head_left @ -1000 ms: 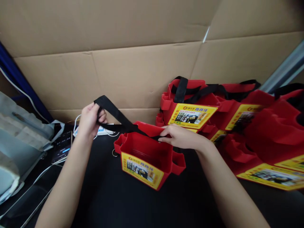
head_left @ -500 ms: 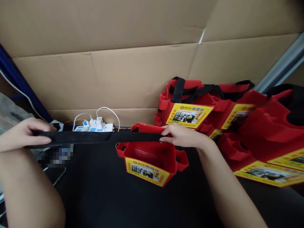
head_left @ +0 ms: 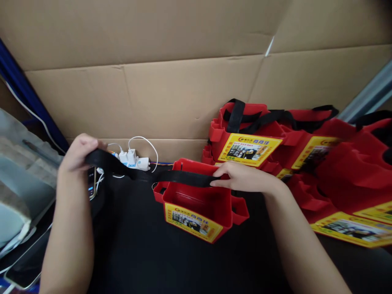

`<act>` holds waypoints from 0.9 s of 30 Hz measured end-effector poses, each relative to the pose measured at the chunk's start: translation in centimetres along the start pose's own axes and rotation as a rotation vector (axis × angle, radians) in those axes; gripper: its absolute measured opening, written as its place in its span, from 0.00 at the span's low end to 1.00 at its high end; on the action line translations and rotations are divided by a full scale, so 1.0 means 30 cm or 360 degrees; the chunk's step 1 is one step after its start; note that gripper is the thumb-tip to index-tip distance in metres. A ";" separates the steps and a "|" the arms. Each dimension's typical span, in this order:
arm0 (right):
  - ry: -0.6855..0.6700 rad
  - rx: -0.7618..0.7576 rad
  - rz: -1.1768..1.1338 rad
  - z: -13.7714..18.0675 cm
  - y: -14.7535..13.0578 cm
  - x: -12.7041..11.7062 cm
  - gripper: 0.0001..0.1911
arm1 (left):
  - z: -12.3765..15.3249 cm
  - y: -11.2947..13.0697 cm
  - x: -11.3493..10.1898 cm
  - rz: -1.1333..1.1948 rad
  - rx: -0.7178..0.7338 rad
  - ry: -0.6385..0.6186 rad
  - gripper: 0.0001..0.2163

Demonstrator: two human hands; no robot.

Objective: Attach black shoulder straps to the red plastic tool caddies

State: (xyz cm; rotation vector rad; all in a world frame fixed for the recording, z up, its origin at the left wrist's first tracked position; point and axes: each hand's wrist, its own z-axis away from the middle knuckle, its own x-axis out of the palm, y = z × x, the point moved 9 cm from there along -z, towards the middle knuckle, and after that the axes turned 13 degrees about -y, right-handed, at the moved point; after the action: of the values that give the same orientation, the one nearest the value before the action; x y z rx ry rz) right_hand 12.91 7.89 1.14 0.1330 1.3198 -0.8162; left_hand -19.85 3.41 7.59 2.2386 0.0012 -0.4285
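Observation:
A black webbing strap (head_left: 180, 177) runs between my hands above a red plastic tool box (head_left: 199, 198) with a yellow label. My left hand (head_left: 82, 152) is closed around the strap's left part, left of the box. Thumb and fingers of my right hand (head_left: 229, 175) pinch the strap's right end over the back of the box. The strap sags in the middle and twists near my left hand. The box stands upright on the black surface (head_left: 147, 253), its open top showing a bare inside. Side loops stick out at both its ends.
More red boxes (head_left: 245, 122) with black straps are stacked at the right. A white power strip (head_left: 142, 163) with plugs and cables lies at the back. One phone (head_left: 91, 183) lies beside my left wrist, another (head_left: 26, 261) at lower left. Cardboard (head_left: 159, 98) lines the back.
My left hand has moved right and up, closer to my right hand, and the strap has gone from taut to slack. The right hand keeps its pinch. The view has shifted slightly.

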 end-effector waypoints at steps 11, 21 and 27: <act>0.0395 -0.0630 -0.0073 -0.133 -0.362 -0.156 0.24 | -0.081 0.200 0.224 0.0280 0.0501 0.0064 0.27; -0.0384 -0.0636 0.0120 -0.526 -0.439 0.004 0.18 | -0.045 0.313 0.277 0.0317 0.0831 -0.0297 0.26; -0.0806 -0.0733 -0.0613 -0.479 -0.421 0.014 0.27 | 0.013 0.402 0.284 0.0341 0.1150 -0.0598 0.25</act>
State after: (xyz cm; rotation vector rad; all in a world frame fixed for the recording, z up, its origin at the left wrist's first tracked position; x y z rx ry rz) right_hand -6.15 6.10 1.14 -0.6711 1.0237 -0.7759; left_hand -10.22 -5.93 13.74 2.7705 -0.6804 -0.8205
